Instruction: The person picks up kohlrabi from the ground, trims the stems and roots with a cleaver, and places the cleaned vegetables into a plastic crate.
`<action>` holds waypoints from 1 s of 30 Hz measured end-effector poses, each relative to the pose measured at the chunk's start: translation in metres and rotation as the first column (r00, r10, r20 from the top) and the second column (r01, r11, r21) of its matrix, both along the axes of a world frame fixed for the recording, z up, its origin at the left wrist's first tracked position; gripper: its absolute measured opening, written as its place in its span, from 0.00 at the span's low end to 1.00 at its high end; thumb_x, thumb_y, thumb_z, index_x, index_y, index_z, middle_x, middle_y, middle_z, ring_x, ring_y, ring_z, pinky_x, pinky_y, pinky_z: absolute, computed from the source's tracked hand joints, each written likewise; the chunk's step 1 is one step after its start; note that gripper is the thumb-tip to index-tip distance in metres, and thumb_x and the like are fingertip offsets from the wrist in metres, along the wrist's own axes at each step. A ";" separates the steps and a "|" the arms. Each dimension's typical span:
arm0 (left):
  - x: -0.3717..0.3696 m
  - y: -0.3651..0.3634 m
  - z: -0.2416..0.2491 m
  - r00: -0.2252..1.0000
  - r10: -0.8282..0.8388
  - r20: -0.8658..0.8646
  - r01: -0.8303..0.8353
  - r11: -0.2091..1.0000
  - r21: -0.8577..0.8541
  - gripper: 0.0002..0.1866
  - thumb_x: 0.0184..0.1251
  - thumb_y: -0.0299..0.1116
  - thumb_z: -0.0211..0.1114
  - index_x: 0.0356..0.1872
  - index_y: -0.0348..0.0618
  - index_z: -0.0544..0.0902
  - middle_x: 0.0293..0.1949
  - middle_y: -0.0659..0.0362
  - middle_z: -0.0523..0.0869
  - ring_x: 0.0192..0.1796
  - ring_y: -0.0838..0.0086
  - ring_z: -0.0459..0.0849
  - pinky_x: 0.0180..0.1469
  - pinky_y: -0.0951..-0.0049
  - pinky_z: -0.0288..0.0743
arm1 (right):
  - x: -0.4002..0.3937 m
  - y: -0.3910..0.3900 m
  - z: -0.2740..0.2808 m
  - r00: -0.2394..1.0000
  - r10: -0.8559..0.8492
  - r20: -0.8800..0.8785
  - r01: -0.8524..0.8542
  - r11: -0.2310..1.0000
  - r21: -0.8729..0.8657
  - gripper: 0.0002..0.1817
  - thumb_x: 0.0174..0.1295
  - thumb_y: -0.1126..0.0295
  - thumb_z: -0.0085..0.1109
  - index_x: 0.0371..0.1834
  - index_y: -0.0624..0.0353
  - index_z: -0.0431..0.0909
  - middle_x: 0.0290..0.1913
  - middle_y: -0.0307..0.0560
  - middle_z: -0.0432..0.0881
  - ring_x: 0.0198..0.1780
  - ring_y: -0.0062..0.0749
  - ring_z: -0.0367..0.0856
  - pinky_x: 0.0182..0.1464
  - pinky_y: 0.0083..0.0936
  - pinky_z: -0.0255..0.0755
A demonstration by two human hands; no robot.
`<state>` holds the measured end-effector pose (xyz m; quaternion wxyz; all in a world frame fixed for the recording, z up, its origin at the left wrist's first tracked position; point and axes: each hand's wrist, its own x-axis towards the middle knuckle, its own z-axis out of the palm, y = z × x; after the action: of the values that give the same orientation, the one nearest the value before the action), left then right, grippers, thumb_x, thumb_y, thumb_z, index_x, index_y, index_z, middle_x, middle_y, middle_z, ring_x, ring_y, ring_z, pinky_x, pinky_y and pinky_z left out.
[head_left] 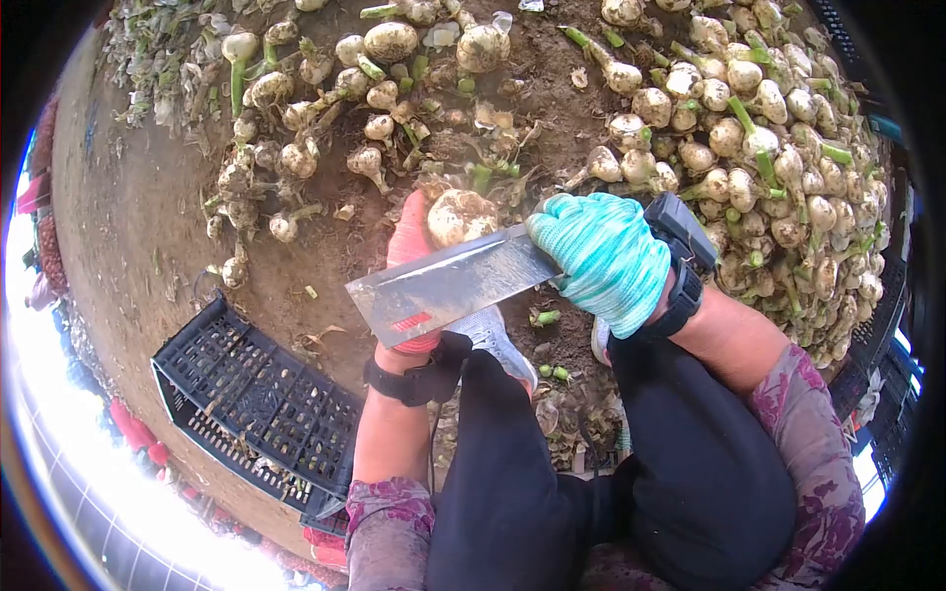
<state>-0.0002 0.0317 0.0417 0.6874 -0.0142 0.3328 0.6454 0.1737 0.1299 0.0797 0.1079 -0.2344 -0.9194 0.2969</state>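
My right hand [603, 258], in a turquoise knit glove, is closed round the handle of a cleaver [458, 284]. Its broad, soil-smeared blade points left and lies across the view in front of my other hand. My left hand [408, 239], in a coral glove, holds a soil-caked garlic bulb [462, 217] just beyond the blade's upper edge. The blade hides most of the left fingers and palm. Cut green stem pieces [544, 317] lie on the ground below the cleaver.
A large heap of garlic bulbs [759, 128] fills the right side. More bulbs with stems [299, 158] lie scattered at the upper left, near dry peelings [163, 69]. A black plastic crate [258, 394] stands at the lower left, beside my left forearm.
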 end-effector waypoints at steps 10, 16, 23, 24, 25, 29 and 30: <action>0.007 0.000 -0.012 0.542 -0.080 -0.837 0.014 0.996 -0.086 0.28 0.58 0.33 0.58 0.58 0.34 0.58 0.47 0.51 0.75 0.46 0.68 0.78 0.48 0.69 0.74 | -0.010 0.001 -0.003 0.999 -0.032 -0.013 0.032 0.999 -0.037 0.15 0.32 0.74 0.57 0.30 0.59 0.74 0.27 0.47 0.73 0.29 0.43 0.74 0.30 0.34 0.67; 0.019 -0.003 -0.003 0.948 0.207 -0.243 -0.160 0.967 0.197 0.27 0.60 0.34 0.57 0.58 0.35 0.58 0.44 0.51 0.77 0.43 0.69 0.79 0.46 0.70 0.75 | -0.013 0.003 -0.014 0.997 -0.070 0.009 0.071 0.995 -0.074 0.16 0.31 0.74 0.59 0.30 0.58 0.73 0.27 0.48 0.73 0.31 0.44 0.74 0.31 0.33 0.68; 0.020 0.014 0.044 0.618 -0.209 -0.758 0.198 0.974 -0.107 0.31 0.33 0.32 0.71 0.44 0.36 0.70 0.36 0.60 0.79 0.40 0.79 0.77 0.43 0.78 0.72 | 0.013 0.030 -0.048 0.823 -0.487 0.294 0.546 0.820 -0.171 0.09 0.47 0.68 0.59 0.26 0.60 0.74 0.24 0.51 0.77 0.27 0.43 0.77 0.28 0.30 0.71; 0.019 0.016 0.038 0.719 -0.214 -0.661 0.118 0.975 -0.188 0.28 0.32 0.26 0.70 0.42 0.39 0.70 0.34 0.63 0.78 0.37 0.81 0.76 0.41 0.80 0.71 | 0.013 0.029 -0.034 0.775 -0.576 0.261 0.632 0.716 -0.296 0.11 0.47 0.66 0.61 0.28 0.61 0.74 0.27 0.51 0.79 0.28 0.39 0.78 0.29 0.27 0.71; 0.013 0.006 0.024 0.763 -0.145 -0.630 0.129 0.989 -0.071 0.40 0.35 0.28 0.73 0.54 0.37 0.61 0.42 0.57 0.78 0.45 0.72 0.78 0.50 0.71 0.72 | 0.010 0.026 -0.027 0.761 -0.633 0.145 0.602 0.603 -0.524 0.16 0.46 0.63 0.65 0.32 0.62 0.75 0.28 0.47 0.81 0.28 0.28 0.79 0.30 0.24 0.71; 0.027 0.015 0.025 0.837 -0.108 -0.536 0.092 0.994 -0.056 0.40 0.34 0.18 0.68 0.55 0.40 0.61 0.45 0.58 0.74 0.46 0.76 0.74 0.47 0.77 0.71 | -0.008 0.019 -0.004 0.845 -0.453 0.283 0.388 0.158 -0.908 0.17 0.49 0.59 0.63 0.32 0.62 0.77 0.21 0.41 0.78 0.22 0.20 0.73 0.25 0.19 0.68; 0.029 0.015 0.024 0.840 -0.118 -0.530 0.103 0.993 -0.057 0.40 0.34 0.18 0.68 0.55 0.40 0.61 0.45 0.58 0.74 0.46 0.76 0.74 0.47 0.77 0.71 | -0.012 0.016 0.002 0.857 -0.422 0.297 0.344 0.039 -0.938 0.17 0.49 0.58 0.63 0.31 0.62 0.77 0.21 0.40 0.78 0.21 0.19 0.72 0.24 0.18 0.67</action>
<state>0.0288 0.0471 0.0653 0.6040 0.1753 0.5191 0.5788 0.1622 0.1457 0.0816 0.0345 -0.4734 -0.4062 0.7808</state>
